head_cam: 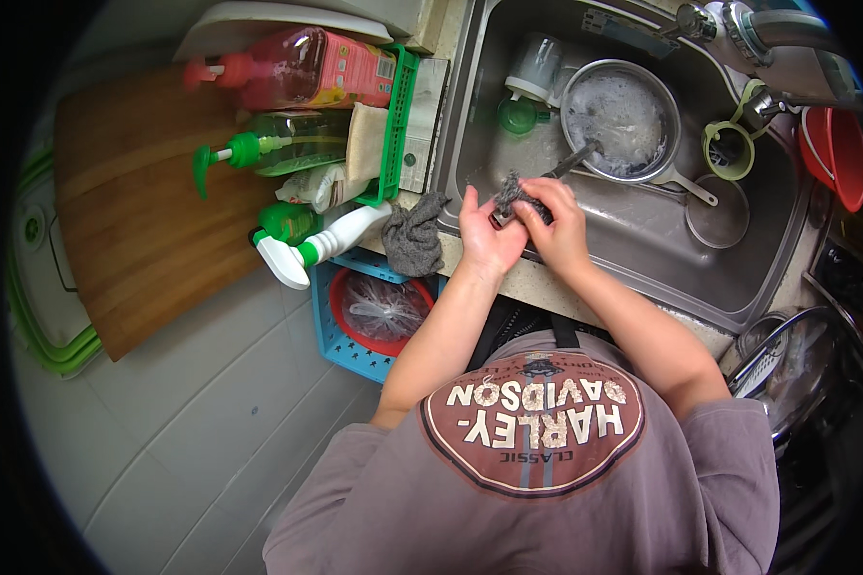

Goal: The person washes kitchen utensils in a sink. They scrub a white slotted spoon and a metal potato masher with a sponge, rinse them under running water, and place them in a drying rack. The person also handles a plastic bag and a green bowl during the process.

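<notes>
My left hand (pixel 490 241) is palm up at the sink's front edge, with the handle end of a long dark-handled utensil (pixel 572 159) in it. My right hand (pixel 559 226) presses a grey cloth (pixel 509 192) around that handle. The utensil's far end reaches over a metal saucepan (pixel 618 118) of foamy water; what kind of utensil it is I cannot tell. The saucepan stands in the stainless steel sink (pixel 618 241). Left of it lie a clear container (pixel 536 68) with a white rim and a green cup-like piece (pixel 518 115).
A second grey cloth (pixel 416 233) hangs over the counter edge beside a white spray bottle (pixel 331 237). Pump bottles (pixel 356 72) lean in a green basket (pixel 399 122). A green cup (pixel 728 151), round lid (pixel 718 212), faucet (pixel 762 100) and red bucket (pixel 838 154) are right.
</notes>
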Demonstrator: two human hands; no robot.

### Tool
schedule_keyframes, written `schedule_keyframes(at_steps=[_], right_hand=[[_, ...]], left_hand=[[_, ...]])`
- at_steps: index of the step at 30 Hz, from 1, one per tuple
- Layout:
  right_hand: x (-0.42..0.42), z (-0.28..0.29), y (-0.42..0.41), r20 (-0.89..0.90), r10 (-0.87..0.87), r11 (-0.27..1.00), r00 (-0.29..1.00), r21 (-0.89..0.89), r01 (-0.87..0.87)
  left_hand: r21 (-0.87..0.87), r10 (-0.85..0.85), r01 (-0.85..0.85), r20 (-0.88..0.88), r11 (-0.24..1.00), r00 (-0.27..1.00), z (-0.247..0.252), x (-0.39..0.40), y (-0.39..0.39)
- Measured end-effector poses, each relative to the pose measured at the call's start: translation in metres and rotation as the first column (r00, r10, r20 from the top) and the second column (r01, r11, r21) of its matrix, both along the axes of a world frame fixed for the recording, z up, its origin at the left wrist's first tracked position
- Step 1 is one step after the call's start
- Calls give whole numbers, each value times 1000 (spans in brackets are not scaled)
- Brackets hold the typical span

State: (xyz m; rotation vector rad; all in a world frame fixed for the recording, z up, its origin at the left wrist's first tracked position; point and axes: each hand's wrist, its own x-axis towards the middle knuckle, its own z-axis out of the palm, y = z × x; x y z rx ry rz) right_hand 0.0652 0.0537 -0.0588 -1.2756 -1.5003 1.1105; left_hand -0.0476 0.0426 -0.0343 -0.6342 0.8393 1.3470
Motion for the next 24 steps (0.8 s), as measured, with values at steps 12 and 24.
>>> schedule_keyframes(at_steps=[12, 24], right_hand=[[27, -46, 17, -45, -189, 925, 981, -343, 163], [89, -158, 107, 377, -110, 964, 920, -185, 191]], left_hand=[[11, -135, 135, -24, 991, 991, 0, 15, -10], [90, -191, 194, -34, 977, 981, -6, 9, -3]])
